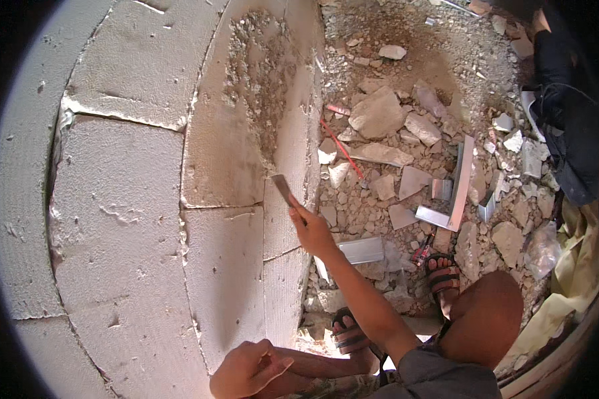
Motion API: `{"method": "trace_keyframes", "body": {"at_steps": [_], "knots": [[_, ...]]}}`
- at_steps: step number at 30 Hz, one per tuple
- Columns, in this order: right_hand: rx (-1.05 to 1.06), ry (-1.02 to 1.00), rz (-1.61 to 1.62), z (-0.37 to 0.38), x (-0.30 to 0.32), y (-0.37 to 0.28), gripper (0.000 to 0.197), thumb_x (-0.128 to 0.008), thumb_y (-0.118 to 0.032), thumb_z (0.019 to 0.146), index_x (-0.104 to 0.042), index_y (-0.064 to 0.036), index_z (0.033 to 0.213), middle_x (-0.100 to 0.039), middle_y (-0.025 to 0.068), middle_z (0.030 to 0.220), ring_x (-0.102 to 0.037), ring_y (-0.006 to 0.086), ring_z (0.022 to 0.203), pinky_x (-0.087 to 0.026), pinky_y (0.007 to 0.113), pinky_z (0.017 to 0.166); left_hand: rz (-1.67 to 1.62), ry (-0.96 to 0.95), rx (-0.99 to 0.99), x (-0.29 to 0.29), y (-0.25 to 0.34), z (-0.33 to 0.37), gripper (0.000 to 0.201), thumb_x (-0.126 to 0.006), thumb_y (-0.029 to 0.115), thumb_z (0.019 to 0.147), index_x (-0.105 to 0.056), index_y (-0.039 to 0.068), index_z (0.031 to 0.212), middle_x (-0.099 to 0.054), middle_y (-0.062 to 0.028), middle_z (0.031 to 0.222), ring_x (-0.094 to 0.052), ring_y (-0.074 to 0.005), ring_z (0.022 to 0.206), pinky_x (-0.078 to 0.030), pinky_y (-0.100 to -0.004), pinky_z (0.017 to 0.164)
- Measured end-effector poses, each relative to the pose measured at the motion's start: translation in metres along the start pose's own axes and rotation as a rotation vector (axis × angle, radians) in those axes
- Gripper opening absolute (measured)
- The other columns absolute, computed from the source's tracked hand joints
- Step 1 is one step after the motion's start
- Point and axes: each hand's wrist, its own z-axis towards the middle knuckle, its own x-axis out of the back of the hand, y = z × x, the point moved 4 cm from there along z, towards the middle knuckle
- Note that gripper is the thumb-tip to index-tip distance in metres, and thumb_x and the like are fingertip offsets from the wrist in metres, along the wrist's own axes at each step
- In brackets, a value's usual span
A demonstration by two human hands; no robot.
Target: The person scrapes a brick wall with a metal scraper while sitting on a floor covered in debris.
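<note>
Nearest the camera, a dark sleeve spread at the near edge, with a bent knee to its right. Beyond it, at mid-scene, a flat-bladed scraper stood out of the right hand, whose fingers were wrapped firmly around its near end. Its long axis ran slantwise, from near right to far left, and its broad metal end pointed far and left, over the pale blocks. Whether the blade touched them, I could not tell. Just beyond its tip lay a rough, crumbly patch, stretching toward the far edge.

Near and left of the scraper, the left hand was loosely curled and unclasped, its thumb held apart, beside a bare leg.

To the right of the blocks, broken rubble covered the ground. On it lay a thin red strip, slanting far left to near right, a long curved pinkish strip and a silvery metal piece. Two sandals stood nearer. Farther right were clear plastic and cream cloth.
</note>
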Motion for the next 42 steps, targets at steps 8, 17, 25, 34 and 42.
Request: {"method": "trace_keyframes", "body": {"at_steps": [8,17,25,34,42], "knots": [[0.037,-0.123,-0.157,0.025,0.017,0.013,0.045,-0.051,-0.041,0.101,-0.043,-0.0327,0.144,-0.046,0.0079,0.055,-0.041,0.0105,0.054,-0.043,0.029,0.058,-0.097,-0.058,-0.065,0.009,0.012,0.011,0.029,-0.073,0.03,0.086,-0.061,0.003,0.085,-0.061,-0.0144,0.072,-0.061,-0.0295,0.068,-0.045,-0.0354,0.06],[0.003,-0.209,-0.114,0.031,0.016,0.02,0.046,-0.048,-0.045,0.1,-0.043,-0.0319,0.144,-0.063,0.0249,0.075,-0.069,0.0346,0.076,-0.051,0.039,0.074,-0.272,-0.064,0.045,0.001,0.002,0.005,0.03,-0.069,0.033,0.089,-0.061,0.004,0.082,-0.061,-0.0124,0.065,-0.061,-0.0285,0.06,-0.046,-0.0372,0.056],[0.101,-0.123,-0.054,0.016,0.008,0.033,0.048,-0.051,-0.041,0.101,-0.041,-0.0294,0.146,-0.046,0.0096,0.059,-0.035,0.009,0.056,-0.041,0.027,0.056,-0.246,-0.004,-0.024,-0.001,0.0,0.0,0.031,-0.069,0.033,0.089,-0.059,0.005,0.079,-0.059,-0.0109,0.063,-0.059,-0.0286,0.059,-0.044,-0.0371,0.056],[0.102,-0.143,-0.094,0.029,0.006,0.024,0.048,-0.052,-0.04,0.1,-0.041,-0.0313,0.146,-0.043,0.0114,0.056,-0.037,0.0111,0.052,-0.042,0.031,0.055,-0.137,-0.042,-0.035,0.002,0.005,0.002,0.031,-0.071,0.031,0.088,-0.059,0.003,0.082,-0.059,-0.0131,0.067,-0.059,-0.0293,0.062,-0.044,-0.0369,0.058],[0.033,-0.213,-0.19,0.056,0.016,0.029,0.051,-0.054,-0.037,0.099,-0.039,-0.0313,0.147,-0.062,0.0196,0.072,-0.063,0.0313,0.062,-0.051,0.039,0.065,-0.181,-0.099,0.104,0.002,-0.001,0.009,0.027,-0.07,0.028,0.089,-0.06,0.003,0.085,-0.062,-0.0144,0.072,-0.062,-0.0282,0.067,-0.046,-0.0355,0.061]]}}
